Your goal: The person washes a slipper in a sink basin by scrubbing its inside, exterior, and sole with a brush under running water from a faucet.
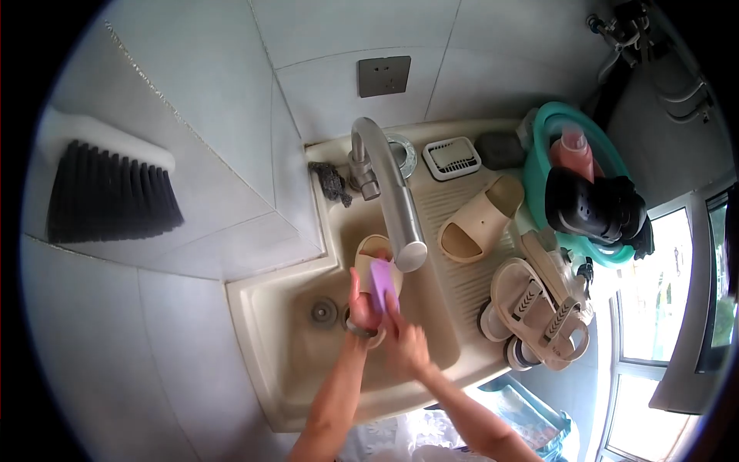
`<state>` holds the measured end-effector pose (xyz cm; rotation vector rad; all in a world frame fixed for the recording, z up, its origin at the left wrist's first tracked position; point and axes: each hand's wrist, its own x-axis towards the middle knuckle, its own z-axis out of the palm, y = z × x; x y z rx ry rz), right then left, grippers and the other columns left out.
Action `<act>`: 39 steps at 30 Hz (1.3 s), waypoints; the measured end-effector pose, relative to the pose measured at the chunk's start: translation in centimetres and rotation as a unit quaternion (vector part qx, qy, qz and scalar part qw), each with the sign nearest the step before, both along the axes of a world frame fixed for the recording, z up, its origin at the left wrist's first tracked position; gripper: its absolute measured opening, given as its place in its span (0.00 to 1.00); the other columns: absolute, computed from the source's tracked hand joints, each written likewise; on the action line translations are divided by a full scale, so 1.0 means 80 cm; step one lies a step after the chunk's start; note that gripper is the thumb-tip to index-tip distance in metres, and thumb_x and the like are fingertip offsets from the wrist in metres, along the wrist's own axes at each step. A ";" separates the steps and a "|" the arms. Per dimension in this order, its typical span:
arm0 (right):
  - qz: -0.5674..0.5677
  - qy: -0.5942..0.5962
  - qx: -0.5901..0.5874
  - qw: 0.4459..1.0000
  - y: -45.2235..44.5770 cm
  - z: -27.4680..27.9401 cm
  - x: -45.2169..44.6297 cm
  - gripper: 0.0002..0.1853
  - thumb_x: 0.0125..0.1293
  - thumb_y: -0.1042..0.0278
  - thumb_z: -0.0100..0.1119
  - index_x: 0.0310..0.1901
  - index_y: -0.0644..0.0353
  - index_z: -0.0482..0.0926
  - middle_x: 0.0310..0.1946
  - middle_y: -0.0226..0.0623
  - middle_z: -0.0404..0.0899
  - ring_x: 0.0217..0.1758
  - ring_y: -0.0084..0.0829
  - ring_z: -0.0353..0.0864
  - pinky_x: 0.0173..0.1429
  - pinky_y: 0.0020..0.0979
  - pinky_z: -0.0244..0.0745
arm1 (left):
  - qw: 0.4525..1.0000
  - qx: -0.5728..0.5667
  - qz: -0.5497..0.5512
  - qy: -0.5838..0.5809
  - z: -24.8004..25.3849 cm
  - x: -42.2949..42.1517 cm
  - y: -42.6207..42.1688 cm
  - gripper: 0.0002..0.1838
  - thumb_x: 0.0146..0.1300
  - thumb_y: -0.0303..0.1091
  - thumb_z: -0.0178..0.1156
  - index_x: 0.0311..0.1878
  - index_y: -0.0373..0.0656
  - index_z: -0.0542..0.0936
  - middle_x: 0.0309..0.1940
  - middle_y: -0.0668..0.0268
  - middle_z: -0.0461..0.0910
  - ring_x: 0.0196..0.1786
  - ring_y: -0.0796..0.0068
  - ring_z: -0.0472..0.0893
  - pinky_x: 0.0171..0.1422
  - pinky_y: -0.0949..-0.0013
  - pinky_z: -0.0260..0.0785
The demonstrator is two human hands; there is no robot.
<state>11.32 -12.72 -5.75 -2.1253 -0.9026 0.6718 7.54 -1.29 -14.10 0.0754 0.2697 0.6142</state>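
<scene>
Over the beige sink basin [308, 369], my left hand [362, 304] holds a beige slipper [370, 250] from its left side, thumb raised beside it. My right hand [404, 343] is closed on a purple brush [380, 283], which lies across the slipper and hides part of it. The right hand is slightly blurred. Above the slipper hangs the spout of the metal faucet [394, 196]. Another beige slipper [481, 219] rests on the ribbed drainboard to the right.
Sandals [539, 312] are piled on the drainboard's right side. Behind them, a teal basin [536, 165] holds a pink bottle [573, 154] and black shoes [589, 206]. A soap dish [452, 159] sits at the back, and a black-bristled brush [112, 192] hangs at the left.
</scene>
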 end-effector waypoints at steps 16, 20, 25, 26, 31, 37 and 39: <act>-0.017 -0.068 0.056 0.996 0.003 -0.026 0.007 0.23 0.70 0.61 0.49 0.66 0.47 0.68 0.27 0.55 0.79 0.33 0.60 0.79 0.38 0.50 0.74 | 0.999 0.035 0.019 -0.020 0.034 -0.004 0.005 0.41 0.68 0.66 0.40 0.73 0.43 0.54 0.70 0.59 0.62 0.71 0.61 0.61 0.74 0.58 0.54; 0.038 -0.033 -0.069 0.996 0.007 -0.011 0.018 0.26 0.70 0.61 0.48 0.69 0.45 0.62 0.31 0.60 0.79 0.32 0.62 0.78 0.38 0.55 0.74 | 0.985 0.015 -0.061 -0.161 -0.001 -0.010 0.009 0.41 0.68 0.66 0.39 0.72 0.43 0.56 0.69 0.59 0.62 0.71 0.61 0.61 0.74 0.58 0.55; 0.008 -0.124 0.077 0.989 0.011 -0.022 0.023 0.25 0.70 0.62 0.48 0.69 0.45 0.63 0.36 0.62 0.78 0.36 0.60 0.78 0.39 0.55 0.74 | 0.999 0.020 -0.012 -0.036 0.030 -0.006 0.005 0.41 0.68 0.66 0.39 0.72 0.44 0.57 0.69 0.60 0.62 0.71 0.60 0.62 0.74 0.57 0.55; 0.025 -0.184 0.119 0.975 0.005 -0.026 0.018 0.25 0.70 0.62 0.49 0.68 0.45 0.64 0.39 0.62 0.77 0.39 0.60 0.78 0.41 0.55 0.74 | 0.988 0.024 -0.022 -0.153 0.005 -0.004 0.012 0.41 0.68 0.67 0.39 0.73 0.45 0.56 0.70 0.61 0.62 0.71 0.60 0.62 0.74 0.56 0.55; -0.012 -0.007 0.004 1.000 0.037 -0.036 0.050 0.25 0.70 0.60 0.49 0.68 0.42 0.65 0.44 0.60 0.77 0.45 0.59 0.77 0.47 0.52 0.73 | 0.998 0.012 0.057 -0.032 0.001 -0.008 0.013 0.33 0.69 0.46 0.50 0.72 0.40 0.56 0.69 0.60 0.62 0.71 0.59 0.62 0.75 0.55 0.54; -0.014 0.091 -0.060 0.994 0.072 -0.140 0.098 0.24 0.71 0.58 0.42 0.68 0.46 0.65 0.41 0.58 0.79 0.46 0.55 0.79 0.47 0.43 0.74 | 0.984 0.126 -0.004 0.123 -0.116 -0.006 -0.011 0.32 0.49 0.14 0.52 0.62 0.37 0.68 0.58 0.63 0.71 0.61 0.67 0.71 0.64 0.67 0.65; -0.012 0.080 0.015 0.997 0.070 -0.155 0.107 0.24 0.71 0.59 0.41 0.67 0.53 0.65 0.40 0.59 0.79 0.44 0.55 0.80 0.47 0.43 0.74 | 0.888 0.293 -0.139 0.327 -0.119 -0.008 -0.006 0.25 0.51 0.20 0.57 0.56 0.36 0.71 0.54 0.61 0.74 0.55 0.66 0.74 0.58 0.65 0.68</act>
